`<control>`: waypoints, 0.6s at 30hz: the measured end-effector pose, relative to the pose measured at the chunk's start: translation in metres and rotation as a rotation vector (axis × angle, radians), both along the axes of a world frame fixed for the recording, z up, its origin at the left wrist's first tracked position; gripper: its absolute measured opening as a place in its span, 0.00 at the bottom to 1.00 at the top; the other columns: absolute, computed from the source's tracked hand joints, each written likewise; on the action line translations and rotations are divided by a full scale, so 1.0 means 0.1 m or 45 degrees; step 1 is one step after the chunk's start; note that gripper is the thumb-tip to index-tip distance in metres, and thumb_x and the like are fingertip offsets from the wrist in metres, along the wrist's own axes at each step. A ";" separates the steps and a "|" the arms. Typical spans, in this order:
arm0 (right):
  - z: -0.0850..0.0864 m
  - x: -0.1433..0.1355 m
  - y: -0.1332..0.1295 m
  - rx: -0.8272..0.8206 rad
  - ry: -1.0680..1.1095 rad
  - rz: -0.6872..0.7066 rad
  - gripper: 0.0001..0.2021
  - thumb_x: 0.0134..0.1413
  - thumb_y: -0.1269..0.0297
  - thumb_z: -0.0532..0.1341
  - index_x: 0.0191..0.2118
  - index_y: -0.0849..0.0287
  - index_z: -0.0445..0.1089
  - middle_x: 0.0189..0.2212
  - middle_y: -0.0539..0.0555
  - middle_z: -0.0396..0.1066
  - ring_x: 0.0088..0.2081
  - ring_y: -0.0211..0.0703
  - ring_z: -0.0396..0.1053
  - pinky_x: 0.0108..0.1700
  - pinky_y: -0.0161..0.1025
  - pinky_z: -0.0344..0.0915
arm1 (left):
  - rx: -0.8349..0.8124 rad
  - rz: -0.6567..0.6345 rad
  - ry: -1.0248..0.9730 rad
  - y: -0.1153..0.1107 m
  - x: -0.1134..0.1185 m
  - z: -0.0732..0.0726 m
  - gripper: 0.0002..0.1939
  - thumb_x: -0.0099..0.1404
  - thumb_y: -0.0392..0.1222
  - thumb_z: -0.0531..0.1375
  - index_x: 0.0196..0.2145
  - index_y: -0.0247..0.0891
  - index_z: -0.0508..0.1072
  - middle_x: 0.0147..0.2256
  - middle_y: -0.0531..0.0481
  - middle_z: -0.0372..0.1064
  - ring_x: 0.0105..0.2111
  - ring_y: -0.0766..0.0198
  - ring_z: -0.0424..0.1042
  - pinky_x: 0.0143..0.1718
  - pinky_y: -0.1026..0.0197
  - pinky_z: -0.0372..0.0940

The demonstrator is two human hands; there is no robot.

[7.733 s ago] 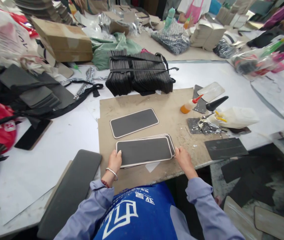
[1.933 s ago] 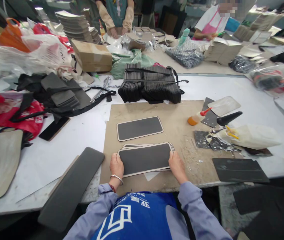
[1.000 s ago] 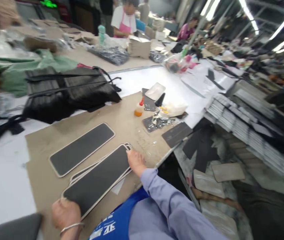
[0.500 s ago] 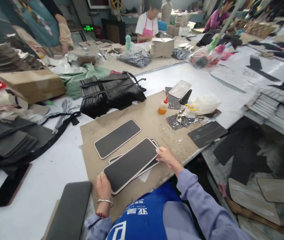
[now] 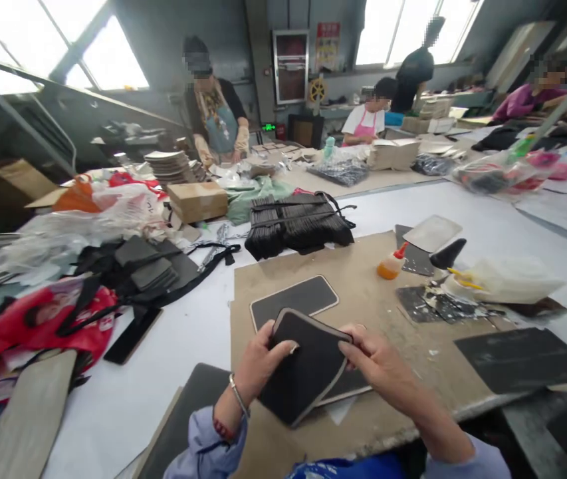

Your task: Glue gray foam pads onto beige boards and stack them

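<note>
Between both hands I hold a black rectangular panel (image 5: 303,376) with rounded corners and a pale border, tilted up and bent. My left hand (image 5: 258,362) grips its upper left edge, the thumb lying on the black face. At the upper right corner, my right hand (image 5: 380,366) pinches it between thumb and fingers. Another black panel (image 5: 347,386) shows partly underneath, on the brown board (image 5: 383,319). Just beyond lies a similar black panel (image 5: 293,299) with a pale border, partly covered by the held one.
To the right stand an orange-filled bottle (image 5: 391,265) with a red tip and a white plastic container (image 5: 512,279) over a glue-spattered black sheet (image 5: 413,306). A bundle of black pieces (image 5: 298,223) lies behind the board. A dark padded piece (image 5: 188,412) sits front left. Co-workers stand across the tables.
The held panel has been lifted off the pieces beneath, tilted up and bent. My left hand has moved to its upper left edge. The head view has swung left and up.
</note>
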State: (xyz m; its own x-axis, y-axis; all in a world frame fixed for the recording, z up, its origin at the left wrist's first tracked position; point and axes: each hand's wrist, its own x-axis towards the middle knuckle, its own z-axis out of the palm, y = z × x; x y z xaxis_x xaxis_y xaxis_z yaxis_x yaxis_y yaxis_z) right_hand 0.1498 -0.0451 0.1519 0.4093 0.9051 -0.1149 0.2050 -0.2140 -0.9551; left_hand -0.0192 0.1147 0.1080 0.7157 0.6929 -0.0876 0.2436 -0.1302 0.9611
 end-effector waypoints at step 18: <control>-0.14 -0.90 0.40 0.066 0.149 -0.511 0.24 0.44 0.45 0.60 0.38 0.62 0.73 0.34 0.58 0.74 0.38 0.53 0.70 0.43 0.47 0.67 | 0.134 0.267 -0.029 -0.24 -0.37 0.05 0.16 0.60 0.53 0.50 0.36 0.39 0.69 0.33 0.44 0.72 0.34 0.57 0.70 0.36 0.57 0.66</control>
